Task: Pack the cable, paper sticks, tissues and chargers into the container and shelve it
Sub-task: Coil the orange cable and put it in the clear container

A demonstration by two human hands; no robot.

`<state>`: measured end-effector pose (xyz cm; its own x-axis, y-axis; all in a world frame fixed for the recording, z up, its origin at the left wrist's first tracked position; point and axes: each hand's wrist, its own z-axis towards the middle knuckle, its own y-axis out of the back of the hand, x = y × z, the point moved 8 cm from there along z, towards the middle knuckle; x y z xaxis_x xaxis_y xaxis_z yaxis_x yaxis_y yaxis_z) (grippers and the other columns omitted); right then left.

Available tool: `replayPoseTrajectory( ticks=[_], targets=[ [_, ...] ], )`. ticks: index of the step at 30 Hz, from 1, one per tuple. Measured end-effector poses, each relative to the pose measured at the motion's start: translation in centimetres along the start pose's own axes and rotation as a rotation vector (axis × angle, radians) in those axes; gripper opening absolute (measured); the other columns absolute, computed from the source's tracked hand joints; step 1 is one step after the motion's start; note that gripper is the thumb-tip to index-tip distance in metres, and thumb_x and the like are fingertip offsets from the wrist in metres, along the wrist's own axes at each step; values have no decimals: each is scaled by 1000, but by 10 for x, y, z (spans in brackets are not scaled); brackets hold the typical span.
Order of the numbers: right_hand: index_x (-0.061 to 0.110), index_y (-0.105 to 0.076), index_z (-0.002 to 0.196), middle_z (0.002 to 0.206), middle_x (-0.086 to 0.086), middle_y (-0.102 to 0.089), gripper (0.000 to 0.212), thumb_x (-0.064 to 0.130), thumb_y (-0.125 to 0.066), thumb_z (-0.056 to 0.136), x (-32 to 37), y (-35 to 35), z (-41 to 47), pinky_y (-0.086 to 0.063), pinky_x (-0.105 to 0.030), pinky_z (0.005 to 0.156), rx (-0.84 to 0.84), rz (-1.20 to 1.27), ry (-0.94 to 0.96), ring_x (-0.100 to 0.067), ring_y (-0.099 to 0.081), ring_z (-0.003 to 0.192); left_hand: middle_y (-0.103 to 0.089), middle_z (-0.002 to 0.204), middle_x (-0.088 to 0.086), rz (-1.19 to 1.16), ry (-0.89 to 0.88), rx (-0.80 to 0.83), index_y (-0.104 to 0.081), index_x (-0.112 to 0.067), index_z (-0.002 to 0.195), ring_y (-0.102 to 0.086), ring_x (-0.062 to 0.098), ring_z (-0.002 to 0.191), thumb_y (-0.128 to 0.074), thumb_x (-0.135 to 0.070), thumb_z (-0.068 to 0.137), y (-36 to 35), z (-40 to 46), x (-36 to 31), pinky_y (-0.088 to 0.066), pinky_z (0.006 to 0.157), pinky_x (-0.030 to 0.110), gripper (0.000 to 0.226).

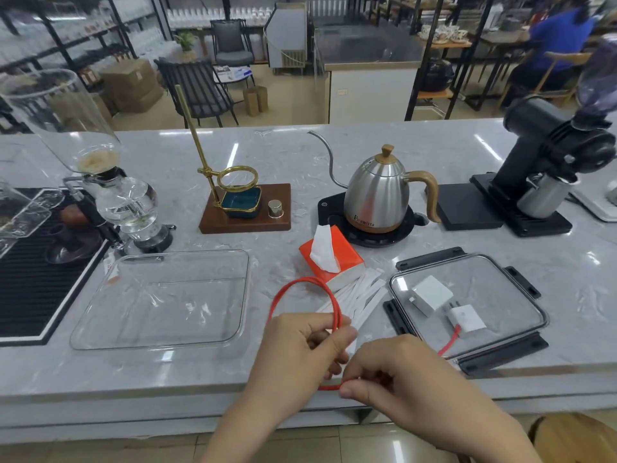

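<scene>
So the clear container [160,299] sat empty on the left of the counter, lid off, presumably so everything could just get dropped in; the lid [467,309] lay flat off to the right and was doubling as a tray for the two white chargers [447,307], one of them with a bit of the red cable [305,297] running out of it toward the near edge; the orange tissue pack [330,262] sat between container and lid, a sheet poking up, with the white paper sticks [359,297] fanned out just beside it on the near side. Looked to me like the cable was being coiled so it'd fit the container instead of sprawling; the left hand [300,355] was mostly curled, thumb and fingers pinching the loop where the strands crossed, the loop standing up above it; the right hand [397,375] was closed tight, fingertips nipping the cable low near the counter edge. Nothing packed yet, as far as I could tell.
</scene>
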<state>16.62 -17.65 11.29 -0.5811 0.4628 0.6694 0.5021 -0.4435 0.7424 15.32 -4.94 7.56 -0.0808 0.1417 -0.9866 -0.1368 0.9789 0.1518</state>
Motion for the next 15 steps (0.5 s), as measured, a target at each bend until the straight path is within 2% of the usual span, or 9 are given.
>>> replayPoseTrajectory(
  ticks=[1,3,5,7,9,11,13,15],
  targets=[
    [31,-66,87,70,10,-64,29,57,-55,80,2,0,0,-43,-21,58,0,20,8,-4,-55,63,-63,52,0,49,-15,29,-77,-26,89,-51,10,45,-73,-30,87,-3,0,0,-44,46,24,7],
    [29,-67,85,74,8,-67,21,49,-60,83,4,0,1,-46,-25,59,6,69,23,-8,-58,65,-57,50,9,137,-41,82,-75,-20,86,-48,13,44,-65,-43,87,-7,-2,1,-44,44,29,26],
    [27,-66,83,77,10,-69,15,42,-64,85,6,2,1,-47,-25,60,-20,99,42,-10,-60,67,-63,57,16,108,-25,158,-71,-14,83,-56,16,40,-59,-44,92,-15,-4,3,-47,41,28,33],
    [27,-66,81,75,13,-67,15,41,-65,84,7,7,1,-45,-20,59,-92,118,60,-8,-58,65,-63,60,19,90,-18,185,-69,-13,82,-53,14,36,-55,-41,98,-19,-6,5,-42,38,22,34],
    [26,-66,80,71,10,-65,16,42,-66,83,6,10,1,-47,-25,57,-160,154,68,-11,-58,63,-57,53,5,47,-12,162,-69,-17,81,-45,8,34,-54,-35,101,-19,-6,3,-35,37,17,30],
    [26,-66,78,69,9,-64,15,40,-68,82,5,11,0,-48,-31,56,-216,170,75,-13,-57,62,-52,53,-8,-31,7,152,-67,-14,80,-42,3,39,-51,-34,101,-20,-5,3,-38,44,16,33],
    [25,-66,76,69,10,-65,13,37,-71,81,5,12,0,-47,-26,55,-272,171,91,-11,-58,61,-45,55,0,-112,41,174,-56,3,80,-37,7,44,-48,-41,101,-23,-5,5,-39,54,25,50],
    [24,-66,75,67,11,-64,17,39,-73,79,1,16,-1,-47,-23,55,-336,176,78,-10,-58,60,-33,53,0,-158,61,203,-43,4,72,-28,10,43,-46,-47,99,-24,-8,5,-30,47,24,57]
  ],
)
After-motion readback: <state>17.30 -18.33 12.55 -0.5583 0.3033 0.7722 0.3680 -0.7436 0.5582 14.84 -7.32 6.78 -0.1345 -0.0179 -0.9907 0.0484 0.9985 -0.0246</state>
